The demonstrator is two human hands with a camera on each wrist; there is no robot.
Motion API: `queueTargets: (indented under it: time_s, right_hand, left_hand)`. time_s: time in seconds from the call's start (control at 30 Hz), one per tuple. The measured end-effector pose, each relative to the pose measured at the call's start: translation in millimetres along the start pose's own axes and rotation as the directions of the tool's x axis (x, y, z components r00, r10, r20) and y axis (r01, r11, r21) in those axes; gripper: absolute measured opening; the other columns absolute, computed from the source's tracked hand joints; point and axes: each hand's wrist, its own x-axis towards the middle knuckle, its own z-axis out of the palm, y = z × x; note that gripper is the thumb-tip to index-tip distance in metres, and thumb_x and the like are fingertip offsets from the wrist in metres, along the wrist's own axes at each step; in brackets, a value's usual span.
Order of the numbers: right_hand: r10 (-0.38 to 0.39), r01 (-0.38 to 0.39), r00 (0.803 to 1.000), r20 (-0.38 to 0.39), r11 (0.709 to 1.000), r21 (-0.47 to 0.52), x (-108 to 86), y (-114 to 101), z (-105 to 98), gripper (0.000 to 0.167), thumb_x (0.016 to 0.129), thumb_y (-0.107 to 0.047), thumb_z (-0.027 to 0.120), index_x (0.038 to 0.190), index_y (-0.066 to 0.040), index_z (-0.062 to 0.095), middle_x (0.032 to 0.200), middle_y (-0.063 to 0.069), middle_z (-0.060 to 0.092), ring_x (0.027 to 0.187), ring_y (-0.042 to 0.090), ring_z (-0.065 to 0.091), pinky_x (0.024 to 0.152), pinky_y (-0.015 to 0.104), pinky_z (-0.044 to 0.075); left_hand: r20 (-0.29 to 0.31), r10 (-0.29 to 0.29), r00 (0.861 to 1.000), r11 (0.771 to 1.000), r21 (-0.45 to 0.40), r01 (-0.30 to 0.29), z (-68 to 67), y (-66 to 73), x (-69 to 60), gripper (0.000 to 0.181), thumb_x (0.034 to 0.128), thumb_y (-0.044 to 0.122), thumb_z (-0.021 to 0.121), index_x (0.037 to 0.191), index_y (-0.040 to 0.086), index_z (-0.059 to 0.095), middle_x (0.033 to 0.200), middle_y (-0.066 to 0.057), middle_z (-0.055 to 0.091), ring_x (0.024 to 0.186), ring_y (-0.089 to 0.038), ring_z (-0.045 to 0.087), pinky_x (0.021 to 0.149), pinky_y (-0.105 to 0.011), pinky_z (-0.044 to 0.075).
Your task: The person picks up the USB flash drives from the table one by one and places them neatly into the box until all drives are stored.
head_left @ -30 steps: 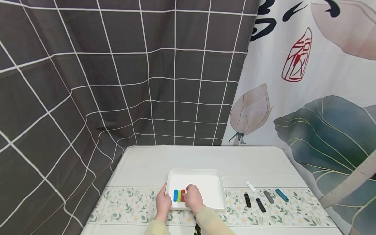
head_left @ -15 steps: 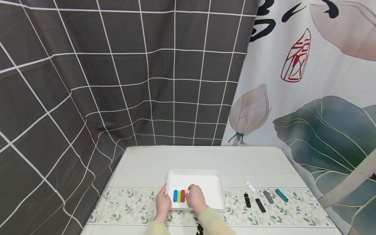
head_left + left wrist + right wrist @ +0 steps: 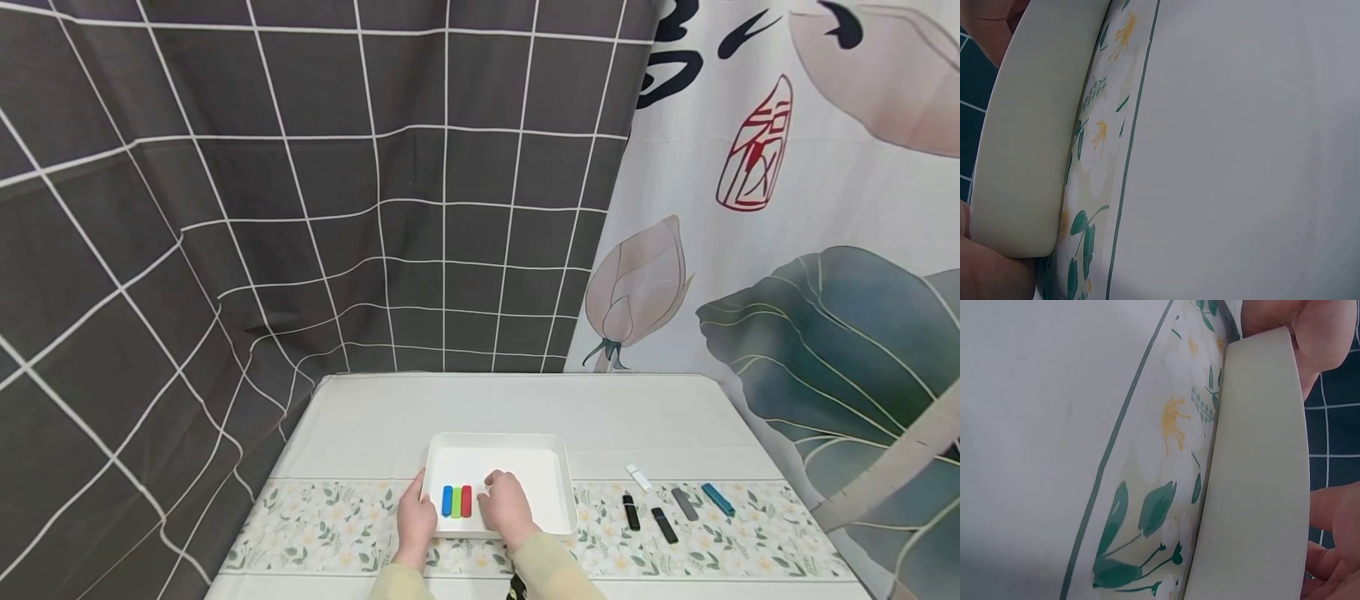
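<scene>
A shallow white tray (image 3: 528, 467) stands on the table. My left hand (image 3: 417, 518) grips its near left corner, thumb toward the inside; in the left wrist view that hand (image 3: 994, 269) shows at the tray's end. Three small bars stand side by side inside, upright in line: blue (image 3: 447, 501), green (image 3: 456, 502) and red (image 3: 467, 501). Just right of the red bar, apart from it, my right hand (image 3: 510, 508) hovers over the tray with loosely bent fingers. No held thing shows there. The right wrist view shows this hand (image 3: 1338, 544) partly hidden by the tray wall.
Several small sticks like USB drives lie right of the tray: one white (image 3: 639, 477), two black (image 3: 632, 512) (image 3: 664, 525), one grey (image 3: 685, 503) and one teal (image 3: 718, 499). A floral band crosses the white tablecloth (image 3: 337, 525). A dark gridded curtain (image 3: 405, 283) hangs behind.
My right hand has let go of the red bar and drawn off a little to the right. The left hand keeps its hold on the tray, and the bars stay in place.
</scene>
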Motion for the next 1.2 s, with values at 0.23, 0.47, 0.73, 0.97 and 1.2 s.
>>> queueTargets:
  time_s: [0.23,0.47,0.73,0.97,1.2]
  right_hand:
    - [0.022,-0.022,1.0,0.006,1.0,0.014,2.2,2,-1,0.023,0.091,-0.01,0.074,0.108,0.004,0.068,0.095,0.013,0.065,0.088,0.026,0.066,0.084,0.046,0.064]
    - [0.007,-0.007,1.0,-0.003,1.0,0.004,1.6,3,-5,0.021,0.091,-0.009,0.073,0.109,0.002,0.068,0.094,0.01,0.065,0.089,0.025,0.067,0.082,0.043,0.065]
    - [-0.001,0.001,1.0,-0.014,1.0,0.017,1.9,2,-13,0.021,0.091,-0.008,0.073,0.109,0.003,0.069,0.09,0.009,0.064,0.085,0.023,0.066,0.077,0.042,0.064]
    - [0.007,-0.006,1.0,-0.03,0.999,0.031,2.3,6,-18,0.022,0.09,-0.007,0.073,0.11,0.003,0.069,0.093,0.011,0.066,0.088,0.025,0.067,0.078,0.042,0.065]
    - [-0.006,0.01,0.998,-0.068,0.998,0.061,2.2,12,-25,0.022,0.089,-0.005,0.073,0.108,0.005,0.069,0.092,0.013,0.067,0.086,0.027,0.067,0.077,0.044,0.064]
  left_hand:
    - [0.004,-0.014,1.0,1.0,-0.015,0.014,-0.8,1.0,0.9,0.053,0.095,-0.011,0.042,0.147,-0.009,0.047,0.152,-0.031,0.048,0.144,-0.052,0.041,0.122,-0.063,0.036]
    - [0.001,-0.007,1.0,1.0,-0.016,0.007,-0.2,0.4,1.8,0.053,0.094,-0.012,0.042,0.146,-0.01,0.047,0.151,-0.032,0.048,0.143,-0.053,0.041,0.122,-0.063,0.036]
    - [0.002,-0.008,1.0,1.0,-0.024,0.008,-0.4,0.5,1.6,0.053,0.0936,-0.012,0.042,0.147,-0.01,0.047,0.152,-0.031,0.048,0.144,-0.052,0.04,0.122,-0.063,0.035]
    - [0.001,-0.008,1.0,1.0,-0.026,0.008,0.1,0.2,1.1,0.053,0.0936,-0.012,0.042,0.146,-0.011,0.047,0.151,-0.032,0.048,0.144,-0.053,0.04,0.122,-0.063,0.035]
    - [-0.003,0.01,1.0,0.999,-0.032,-0.011,-0.6,1.1,-1.2,0.054,0.0919,-0.014,0.042,0.146,-0.011,0.048,0.151,-0.032,0.049,0.143,-0.053,0.042,0.122,-0.062,0.037]
